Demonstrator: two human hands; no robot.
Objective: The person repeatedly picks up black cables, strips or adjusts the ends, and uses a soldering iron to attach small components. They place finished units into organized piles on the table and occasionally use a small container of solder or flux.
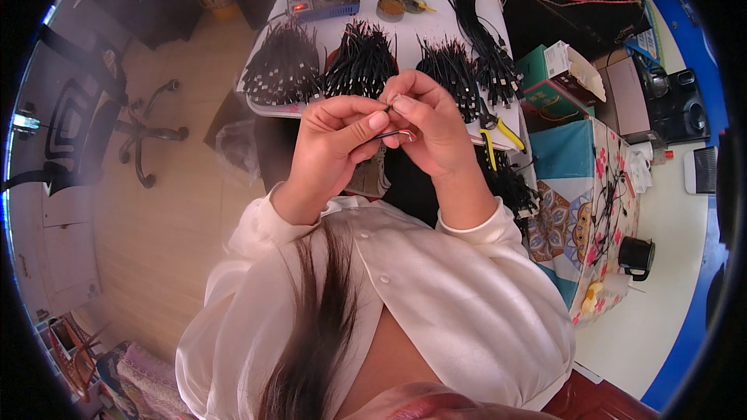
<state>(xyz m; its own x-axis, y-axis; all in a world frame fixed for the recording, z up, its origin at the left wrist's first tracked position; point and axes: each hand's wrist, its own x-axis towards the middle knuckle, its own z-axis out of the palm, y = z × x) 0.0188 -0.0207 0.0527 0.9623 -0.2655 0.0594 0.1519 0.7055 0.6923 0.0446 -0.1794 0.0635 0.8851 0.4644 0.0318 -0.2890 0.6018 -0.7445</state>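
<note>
Both my hands are raised close together in front of the table. My left hand (331,138) pinches a thin black cable (386,135) between thumb and fingers. A loose end of it shows red and white wires beside my right palm. My right hand (436,126) is closed in a pinch on the same cable, its fingertips meeting the left ones; the exact spot is mostly hidden by the fingers. Just beyond lie bundles of black cables (362,62), with light connectors on their near ends and reddish tips on the far ends. Yellow-handled pliers (489,120) lie right of my right hand.
A blue device with a lit red switch (327,1) stands at the table's back left, near two small round tins (391,8). Green boxes (542,82) and a cloth-covered side table (564,155) flank the right. An office chair (144,128) is left.
</note>
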